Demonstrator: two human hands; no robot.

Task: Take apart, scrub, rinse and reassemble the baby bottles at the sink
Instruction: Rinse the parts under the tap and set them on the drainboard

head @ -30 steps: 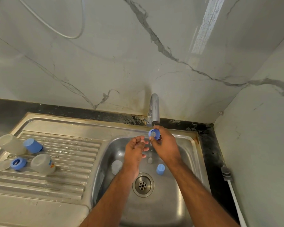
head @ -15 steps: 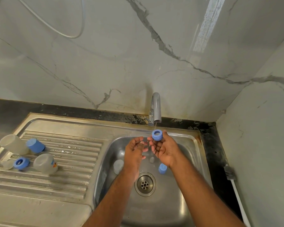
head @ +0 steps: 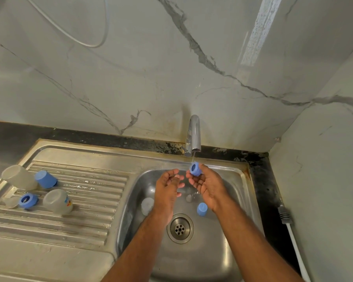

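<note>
Sink basin (head: pixel 228 257) near – blue cap (head: pixel 202 209) upright just right of the drain (head: pixel 180 228). Left hand (head: pixel 168 186) empty, fingers loosely curled, palm up. Right hand (head: pixel 208 185) pinches blue collar ring (head: pixel 195 169) at fingertips, its opening tilted up-left, under the thin stream from the tap (head: pixel 193 135).

Steel sink (head: pixel 240 202) — dull; ring (head: pixel 195 169) — plastic.

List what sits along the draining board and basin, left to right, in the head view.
Clear bottle → blue cap → upturned bottle → left hand → blue ring in right hand → brush.
</note>
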